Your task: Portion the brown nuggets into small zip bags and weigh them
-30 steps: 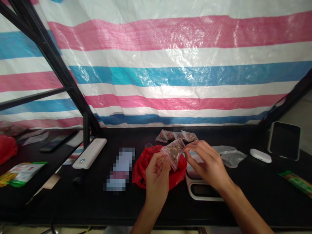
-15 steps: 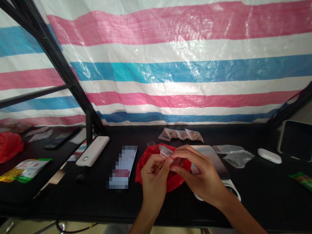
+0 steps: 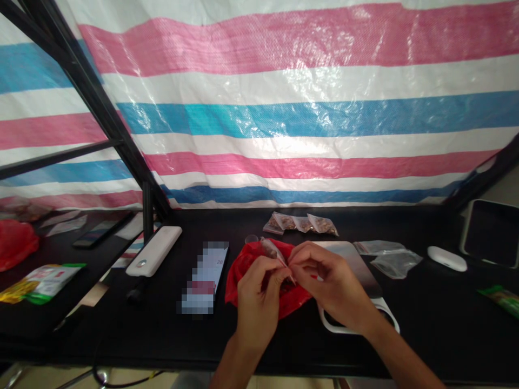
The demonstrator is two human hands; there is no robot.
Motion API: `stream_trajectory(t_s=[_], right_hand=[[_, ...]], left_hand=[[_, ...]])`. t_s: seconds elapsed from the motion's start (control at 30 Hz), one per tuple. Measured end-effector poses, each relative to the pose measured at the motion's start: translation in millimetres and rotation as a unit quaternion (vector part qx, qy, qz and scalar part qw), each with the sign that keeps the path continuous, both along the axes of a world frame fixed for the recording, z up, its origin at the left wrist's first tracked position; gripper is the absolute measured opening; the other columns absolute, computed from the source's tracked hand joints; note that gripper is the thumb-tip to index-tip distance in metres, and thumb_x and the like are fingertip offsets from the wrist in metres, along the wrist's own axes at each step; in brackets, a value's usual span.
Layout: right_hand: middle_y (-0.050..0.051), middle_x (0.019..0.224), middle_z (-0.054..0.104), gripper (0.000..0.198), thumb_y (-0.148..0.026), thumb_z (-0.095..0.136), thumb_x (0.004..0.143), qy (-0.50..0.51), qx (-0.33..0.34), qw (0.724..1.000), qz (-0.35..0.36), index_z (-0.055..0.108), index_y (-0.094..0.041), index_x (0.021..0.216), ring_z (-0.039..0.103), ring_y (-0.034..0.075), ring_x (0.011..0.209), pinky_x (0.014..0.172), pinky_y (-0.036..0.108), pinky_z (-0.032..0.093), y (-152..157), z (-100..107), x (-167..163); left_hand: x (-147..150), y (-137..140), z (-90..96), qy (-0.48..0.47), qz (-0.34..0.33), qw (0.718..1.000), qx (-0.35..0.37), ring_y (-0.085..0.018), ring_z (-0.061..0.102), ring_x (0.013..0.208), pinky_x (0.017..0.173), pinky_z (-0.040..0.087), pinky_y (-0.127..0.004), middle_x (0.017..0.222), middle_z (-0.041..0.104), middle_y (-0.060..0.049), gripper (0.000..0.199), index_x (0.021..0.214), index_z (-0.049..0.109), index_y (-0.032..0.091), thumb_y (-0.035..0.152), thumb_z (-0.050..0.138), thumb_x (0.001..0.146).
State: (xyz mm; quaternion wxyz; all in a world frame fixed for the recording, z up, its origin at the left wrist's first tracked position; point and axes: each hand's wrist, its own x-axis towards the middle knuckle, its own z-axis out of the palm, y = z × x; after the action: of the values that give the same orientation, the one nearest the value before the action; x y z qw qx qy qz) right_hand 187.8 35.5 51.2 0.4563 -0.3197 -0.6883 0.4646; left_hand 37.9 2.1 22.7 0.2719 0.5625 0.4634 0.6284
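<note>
A small clear zip-lock bag (image 3: 271,248) is pinched between my two hands, its closure strip running between the fingertips. My left hand (image 3: 259,292) grips it from the left, fingers curled, and my right hand (image 3: 330,281) holds the other side of the strip. Just beneath them lies an open red plastic bag (image 3: 239,270) with small dark bits inside, partly hidden by my hands. A kitchen scale (image 3: 357,259) with a metal top stands under and behind my right hand.
Several filled zip-lock bags (image 3: 302,222) lie in a row at the back. Flat clear bags (image 3: 389,256) and a white earbud case (image 3: 447,259) are on the right. A phone (image 3: 205,278) and a white power bank (image 3: 154,251) lie to the left, by a black frame post (image 3: 147,210).
The small bag has turned, its body now pointing up and left from my fingers. My right hand has drawn in closer, with its fingers more curled.
</note>
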Motion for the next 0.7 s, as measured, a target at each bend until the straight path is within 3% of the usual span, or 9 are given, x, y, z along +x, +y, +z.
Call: stream_trajectory(t_s=[0.23,0.43,0.57,0.7], right_hand=[[0.002,0.096,0.067,0.005,-0.024,0.069,0.091,-0.061,0.019,0.998,0.0,0.068,-0.022,0.096,0.069,0.014,0.086,0.079,0.024,0.058,-3.6,-1.3,-1.8],[0.004,0.093,0.07,0.007,-0.026,0.066,0.094,-0.06,0.037,0.997,-0.012,0.07,-0.021,0.09,0.07,0.016,0.087,0.08,0.026,0.059,-0.8,-0.3,2.0],[0.003,0.086,0.071,0.011,-0.027,0.063,0.095,-0.057,0.034,0.998,-0.017,0.068,-0.02,0.086,0.071,0.016,0.08,0.075,0.025,0.06,-2.0,0.6,1.7],[0.002,0.081,0.068,0.012,-0.026,0.064,0.093,-0.073,0.067,0.992,-0.075,0.065,-0.02,0.082,0.068,0.014,0.072,0.067,0.024,0.059,-3.9,-5.2,-2.4]], left_hand=[[-4.7,1.3,-2.0,0.019,-0.009,1.0,-0.004,-0.01,0.062,0.07,0.067,0.048,-0.018,0.076,0.068,0.003,0.017,0.08,0.068,0.02,0.022,0.06,0.095],[-7.6,-0.2,-4.0,0.081,-0.019,0.997,0.002,-0.013,0.063,0.074,0.069,0.048,-0.022,0.08,0.069,0.0,0.023,0.082,0.066,0.02,0.022,0.051,0.1],[-7.2,-1.0,-4.6,0.153,-0.028,0.988,0.017,-0.014,0.063,0.078,0.073,0.048,-0.024,0.084,0.067,-0.001,0.021,0.087,0.062,0.021,0.019,0.047,0.101],[-6.7,-1.7,-6.1,0.212,-0.011,0.976,0.04,-0.014,0.057,0.073,0.067,0.044,-0.025,0.079,0.059,0.0,0.02,0.081,0.054,0.022,0.015,0.047,0.098]])
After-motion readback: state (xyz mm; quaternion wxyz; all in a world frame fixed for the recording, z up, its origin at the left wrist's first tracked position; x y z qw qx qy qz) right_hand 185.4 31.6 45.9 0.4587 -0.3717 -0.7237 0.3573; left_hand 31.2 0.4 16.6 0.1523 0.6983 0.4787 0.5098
